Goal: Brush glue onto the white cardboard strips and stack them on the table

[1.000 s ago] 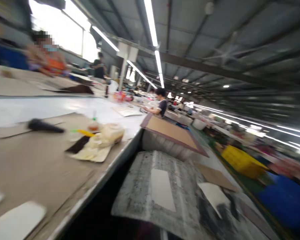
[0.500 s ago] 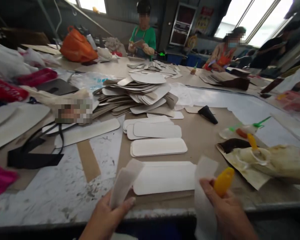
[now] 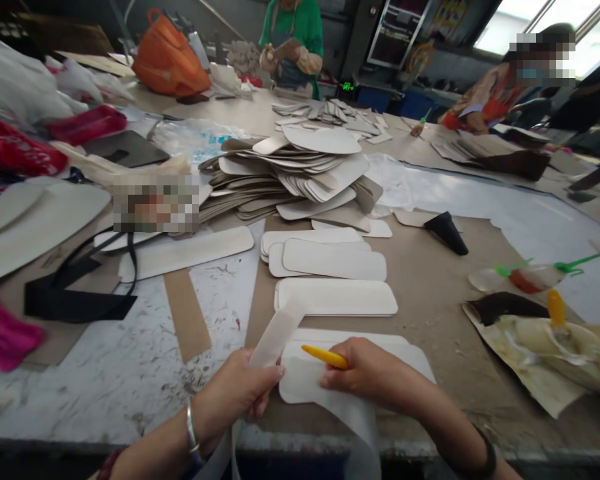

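Observation:
My left hand (image 3: 237, 387), a metal bangle on its wrist, pinches a thin whitish strip (image 3: 280, 330) whose free end points up and away. My right hand (image 3: 375, 373) is closed round a yellow tool handle (image 3: 325, 357); the tool's other end is hidden in the hand. A second length of pale strip (image 3: 355, 420) runs from under the right hand down over the table edge. Both hands are close together, above the nearest white rounded panels (image 3: 405, 353), which lie flat. Beyond these lie another white panel pair (image 3: 337, 298) and a small overlapping group (image 3: 335, 259).
A large heap of white and grey-brown panels (image 3: 300, 177) stands further back. At right are glue bottles (image 3: 535, 277) and a stained container (image 3: 575, 347) with a yellow handle. A black strap piece (image 3: 80, 300) lies left. Two co-workers stand across the table.
My right hand has moved left, from the panels' right end to over them, bringing its strip and yellow handle near my left hand. The view has shifted slightly.

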